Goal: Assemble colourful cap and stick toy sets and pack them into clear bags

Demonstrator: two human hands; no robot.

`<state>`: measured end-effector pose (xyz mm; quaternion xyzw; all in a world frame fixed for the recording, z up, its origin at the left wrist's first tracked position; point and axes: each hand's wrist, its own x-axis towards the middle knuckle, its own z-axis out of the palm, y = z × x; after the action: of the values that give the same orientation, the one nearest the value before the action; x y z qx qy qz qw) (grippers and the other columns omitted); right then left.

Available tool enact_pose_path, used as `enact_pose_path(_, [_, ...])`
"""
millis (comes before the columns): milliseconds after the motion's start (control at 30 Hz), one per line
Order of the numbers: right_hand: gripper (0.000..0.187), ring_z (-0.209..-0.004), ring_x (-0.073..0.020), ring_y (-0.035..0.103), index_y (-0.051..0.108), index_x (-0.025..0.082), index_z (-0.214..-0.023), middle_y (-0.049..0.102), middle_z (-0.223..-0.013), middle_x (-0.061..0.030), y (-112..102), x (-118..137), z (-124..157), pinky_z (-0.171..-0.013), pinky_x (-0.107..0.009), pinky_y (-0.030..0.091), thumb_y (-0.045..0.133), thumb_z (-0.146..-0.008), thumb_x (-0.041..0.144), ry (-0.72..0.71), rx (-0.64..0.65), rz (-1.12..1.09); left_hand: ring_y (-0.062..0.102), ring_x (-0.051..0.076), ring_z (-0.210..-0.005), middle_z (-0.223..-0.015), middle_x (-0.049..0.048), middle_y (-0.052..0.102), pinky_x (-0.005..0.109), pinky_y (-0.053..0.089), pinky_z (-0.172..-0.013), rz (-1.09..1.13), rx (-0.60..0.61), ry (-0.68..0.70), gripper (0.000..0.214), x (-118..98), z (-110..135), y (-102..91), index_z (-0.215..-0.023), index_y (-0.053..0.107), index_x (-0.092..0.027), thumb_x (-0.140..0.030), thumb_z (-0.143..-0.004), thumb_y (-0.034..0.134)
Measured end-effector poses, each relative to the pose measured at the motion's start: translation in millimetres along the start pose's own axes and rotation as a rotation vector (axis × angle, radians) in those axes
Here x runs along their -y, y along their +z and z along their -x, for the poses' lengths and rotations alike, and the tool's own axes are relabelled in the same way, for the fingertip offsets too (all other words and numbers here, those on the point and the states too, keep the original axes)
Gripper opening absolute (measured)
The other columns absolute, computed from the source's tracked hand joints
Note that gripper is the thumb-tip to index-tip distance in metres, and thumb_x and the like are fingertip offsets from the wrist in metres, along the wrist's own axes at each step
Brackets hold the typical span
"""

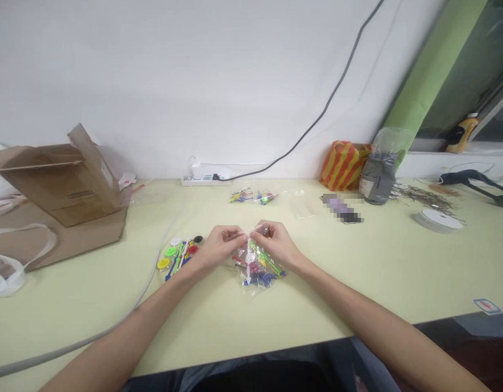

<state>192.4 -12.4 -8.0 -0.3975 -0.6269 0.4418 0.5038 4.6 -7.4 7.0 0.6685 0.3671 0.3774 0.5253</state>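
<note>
Both the left hand and right hand pinch the top of a clear plastic bag, keeping its mouth gathered above the coloured plastic parts inside.

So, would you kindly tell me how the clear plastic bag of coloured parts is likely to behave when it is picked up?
The clear plastic bag will likely feel light and floppy: its thin film puckers where the left hand and right hand pinch its top. The coloured plastic sticks inside could shift, so it may sag rather than hold its shape.
</note>
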Motion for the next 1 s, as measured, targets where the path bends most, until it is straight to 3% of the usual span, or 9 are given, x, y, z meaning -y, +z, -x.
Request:
enact_pose_path(267, [0.033,-0.062,-0.0138,0.052,0.063,0.017,-0.071,0.06,-0.066,-0.0005,-1,-1,-2,-0.059,-0.027,0.039,0.072,-0.078,0.048,0.051,0.007,-0.097,0.06,0.015,-0.062,-0.067,0.0033,0.067,0.024,0.05,-0.058,-0.055,-0.077,0.042,0.03,4,-4,-4.4,-0.072,0.072,-0.015,-0.043,-0.08,0.075])
enact_pose_path(567, [0.047,-0.062,-0.0197,0.066,0.069,0.014,-0.071,0.071,-0.068,-0.009,-12,-11,-18,-0.061,-0.03,0.049,0.084,-0.06,0.058,0.175,-0.029,-0.139,0.07,0.022,-0.061,-0.076,0.0125,0.076,0.031,0.056,-0.059,0.015,-0.155,-0.049,0.043,13,-13,-9.6,-0.081,0.075,-0.012,-0.054,-0.074,0.078])
enact_pose_path(733, [0.047,-0.06,-0.0171,0.063,0.067,0.013,-0.071,0.068,-0.063,-0.0056,-17,-12,-22,-0.06,-0.028,0.049,0.084,-0.06,0.056,0.152,-0.087,-0.173,0.068,0.019,-0.06,-0.073,0.0098,0.075,0.026,0.052,-0.056,-0.024,-0.167,-0.027,0.044,10,-13,-12.3,-0.08,0.073,-0.012,-0.056,-0.075,0.077])
enact_pose_path(1000, [0.038,-0.049,-0.0111,0.052,0.061,0.015,-0.07,0.06,-0.062,-0.0006,-15,-19,-22,-0.049,-0.024,0.037,0.072,-0.072,0.052,0.15,-0.104,-0.092,0.06,0.013,-0.049,-0.061,0.0048,0.068,0.022,0.045,-0.048,-0.113,-0.152,-0.018,0.042,15,-11,-12.2,-0.081,0.068,-0.013,-0.055,-0.082,0.069])
